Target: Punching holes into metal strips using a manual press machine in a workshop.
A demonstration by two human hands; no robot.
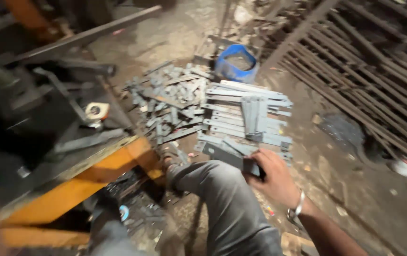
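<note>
The right hand (pixel 272 178) grips a flat metal strip (pixel 229 155) at the edge of the pile of strips (pixel 246 116) on the floor (pixel 355 189), and it should hold firmly and lift slowly, away from sharp edges; the left hand cannot be told.

Your right hand (pixel 271 176) rests on the strip stack's (pixel 248 118) near edge — short offcuts (pixel 165 102) left, tub (pixel 235 62) behind.

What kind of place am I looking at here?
Most likely a small metal fabrication workshop. Cut flat steel strips lie stacked on a dirt floor, welded bar grilles lie alongside, and the right hand grips one flat steel piece.
</note>
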